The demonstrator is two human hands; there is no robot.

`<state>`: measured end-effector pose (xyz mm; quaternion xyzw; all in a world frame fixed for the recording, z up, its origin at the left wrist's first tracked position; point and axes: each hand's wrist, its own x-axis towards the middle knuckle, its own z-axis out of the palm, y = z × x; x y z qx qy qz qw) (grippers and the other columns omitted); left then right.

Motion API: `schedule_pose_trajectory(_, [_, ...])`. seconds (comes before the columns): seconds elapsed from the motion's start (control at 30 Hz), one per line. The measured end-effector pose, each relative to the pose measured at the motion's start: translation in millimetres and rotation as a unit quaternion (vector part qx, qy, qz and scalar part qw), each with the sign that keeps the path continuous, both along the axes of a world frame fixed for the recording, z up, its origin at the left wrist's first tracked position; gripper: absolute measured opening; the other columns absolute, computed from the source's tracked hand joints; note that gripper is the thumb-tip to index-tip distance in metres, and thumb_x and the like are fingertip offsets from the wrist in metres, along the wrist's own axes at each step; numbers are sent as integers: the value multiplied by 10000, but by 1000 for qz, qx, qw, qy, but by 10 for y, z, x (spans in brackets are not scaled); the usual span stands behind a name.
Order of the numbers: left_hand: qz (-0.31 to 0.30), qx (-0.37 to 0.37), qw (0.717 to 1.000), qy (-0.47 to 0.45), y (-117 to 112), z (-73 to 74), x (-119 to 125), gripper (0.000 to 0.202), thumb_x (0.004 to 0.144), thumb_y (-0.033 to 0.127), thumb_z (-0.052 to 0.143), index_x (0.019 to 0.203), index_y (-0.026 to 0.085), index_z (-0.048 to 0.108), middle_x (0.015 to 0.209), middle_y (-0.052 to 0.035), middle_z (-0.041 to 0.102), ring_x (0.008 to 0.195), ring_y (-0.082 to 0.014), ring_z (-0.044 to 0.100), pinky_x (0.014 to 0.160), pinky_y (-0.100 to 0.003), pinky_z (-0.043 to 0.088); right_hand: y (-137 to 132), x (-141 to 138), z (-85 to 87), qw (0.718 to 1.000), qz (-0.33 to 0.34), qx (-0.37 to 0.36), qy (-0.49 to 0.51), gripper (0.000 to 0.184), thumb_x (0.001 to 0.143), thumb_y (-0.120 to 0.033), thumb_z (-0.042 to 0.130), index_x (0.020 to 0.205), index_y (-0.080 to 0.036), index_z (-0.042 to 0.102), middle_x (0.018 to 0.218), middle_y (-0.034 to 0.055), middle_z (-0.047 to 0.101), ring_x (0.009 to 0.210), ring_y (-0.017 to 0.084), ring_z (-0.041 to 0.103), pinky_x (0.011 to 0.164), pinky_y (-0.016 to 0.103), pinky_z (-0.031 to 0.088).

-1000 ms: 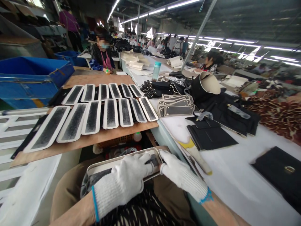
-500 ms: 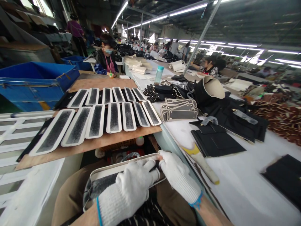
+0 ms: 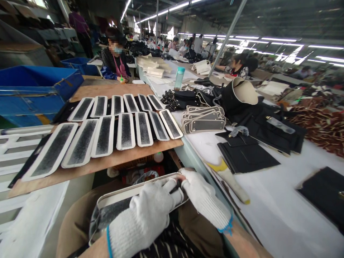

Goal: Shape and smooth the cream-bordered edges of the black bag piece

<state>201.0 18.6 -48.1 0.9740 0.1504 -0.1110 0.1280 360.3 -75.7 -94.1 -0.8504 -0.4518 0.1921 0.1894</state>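
On my lap lies a dark bag piece with a pale rim, partly covered by my hands. My left hand, in a white knit glove, lies over it with its fingers closed on the right end of the rim. My right hand, also gloved, pinches the same end from the other side, one bare fingertip showing at the edge. Beyond my lap, two rows of white-edged dark oblong panels lie on a brown board.
At my right a pale table holds a yellow-and-white tool, black bag pieces, stacked grey panels and a bottle. A blue bin stands at the left. A co-worker sits beyond the board.
The whole view has shifted slightly, with the board appearing a little further left and higher. Both hands keep their hold at the piece's right end with hardly any movement.
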Motion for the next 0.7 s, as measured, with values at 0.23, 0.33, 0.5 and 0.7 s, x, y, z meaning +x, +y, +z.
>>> schedule_pose_trajectory(0.23, [-17, -8, 1000, -1, 32, -14, -4, 708, 787, 63, 549, 1388, 426, 458, 1345, 0, 562, 1183, -256, 572, 981, -420, 534, -182, -13, 84, 996, -43, -26, 78, 565, 933, -501, 495, 1382, -165, 565, 1417, 114, 579, 1333, 274, 515, 1120, 380, 408])
schedule_pose_trajectory(0.33, [-22, -6, 1000, -1, 35, -7, -2, 591, 801, 64, 535, 1289, 397, 549, 1320, 6, 576, 1131, -237, 592, 960, -399, 540, -310, -84, 159, 994, -45, -36, 95, 597, 896, -436, 546, 1426, -163, 524, 1485, 120, 512, 1379, 277, 467, 1154, 383, 375])
schedule_pose_trajectory(0.5, [-33, -6, 999, 2, 46, -66, -3, 575, 801, 58, 545, 1274, 382, 574, 1387, -5, 546, 1120, -229, 600, 964, -391, 531, -350, -167, 282, 988, -73, -67, 119, 557, 885, -355, 517, 1407, -165, 549, 1493, 117, 501, 1405, 270, 433, 1191, 406, 323])
schedule_pose_trajectory(0.7, [-51, 1, 998, -37, 58, -250, -39, 751, 763, 108, 607, 1414, 444, 444, 1427, -13, 530, 1076, -281, 620, 905, -441, 551, -342, 118, 139, 963, -114, -32, 243, 596, 886, -568, 559, 1337, -179, 571, 1219, 99, 690, 1045, 249, 686, 962, 369, 516])
